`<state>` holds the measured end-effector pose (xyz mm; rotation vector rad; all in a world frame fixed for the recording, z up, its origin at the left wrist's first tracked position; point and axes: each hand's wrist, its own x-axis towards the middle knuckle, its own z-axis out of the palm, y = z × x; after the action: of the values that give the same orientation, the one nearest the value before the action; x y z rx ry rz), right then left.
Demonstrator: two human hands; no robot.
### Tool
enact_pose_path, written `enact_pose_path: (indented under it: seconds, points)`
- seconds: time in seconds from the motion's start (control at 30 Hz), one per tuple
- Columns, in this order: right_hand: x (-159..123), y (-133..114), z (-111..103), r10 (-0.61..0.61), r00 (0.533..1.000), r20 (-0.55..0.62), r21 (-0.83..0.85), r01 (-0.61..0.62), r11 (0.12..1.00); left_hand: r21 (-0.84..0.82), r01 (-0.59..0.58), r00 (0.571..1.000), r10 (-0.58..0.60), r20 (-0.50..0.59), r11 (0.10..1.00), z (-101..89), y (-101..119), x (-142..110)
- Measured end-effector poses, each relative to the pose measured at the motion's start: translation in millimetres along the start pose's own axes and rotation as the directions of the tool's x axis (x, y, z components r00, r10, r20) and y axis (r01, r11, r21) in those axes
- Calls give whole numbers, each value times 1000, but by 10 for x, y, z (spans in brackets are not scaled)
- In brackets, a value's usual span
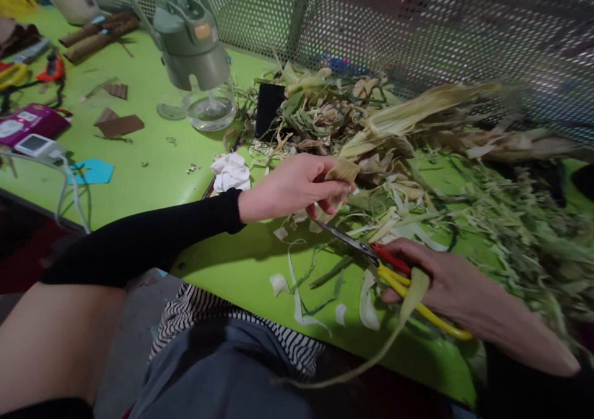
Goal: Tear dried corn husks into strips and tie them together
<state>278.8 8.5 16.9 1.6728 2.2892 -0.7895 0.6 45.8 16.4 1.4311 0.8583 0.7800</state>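
Observation:
Pinched between the thumb and fingers of my left hand (pixel 297 187) is a piece of dried corn husk (pixel 343 172). My right hand (pixel 445 286) grips a pair of scissors (pixel 392 276) with red and yellow handles. Their blades point up and left, the tips just under my left fingers. A long pale-green husk strip (pixel 390 345) hangs from my right hand toward the table's front edge. Small cut husk pieces (pixel 370 301) lie on the green table (pixel 250 258) below the blades. Behind my left hand rises a heap of dry husks and plant scraps (pixel 325 109).
A clear-bottomed drinking bottle (pixel 199 54) stands at the back, near a dark phone-like object (pixel 269 109). A crumpled white tissue (pixel 231 171) lies by my left wrist. Leftward are a purple power bank (pixel 34 125), a cable and cardboard scraps (pixel 120 124). A perforated metal panel (pixel 371 29) borders the back.

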Motion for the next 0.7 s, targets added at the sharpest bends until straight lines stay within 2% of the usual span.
enact_pose_path:
  seconds: [0.17,0.3,0.43,0.57,0.63,0.7]
  points:
    - [-10,17,19,-24,997,-76,22,26,999,-43,46,997,-48,-67,998,-27,36,4]
    - [-7,113,-22,115,979,-170,19,-113,993,-173,131,975,-159,-158,976,-50,34,14]
    - [15,292,-137,258,924,-283,21,-262,965,-280,147,971,-192,-139,949,-57,-64,36]
    - [45,439,-220,356,829,-432,-47,-415,909,-289,144,977,-181,-108,946,-39,-161,57]
    - [39,453,-234,340,830,-442,-94,-420,903,-283,150,980,-181,-87,947,-25,-179,59]
    - [11,399,-230,220,845,-488,-170,-340,925,-255,159,983,-178,-51,954,-4,-174,49]
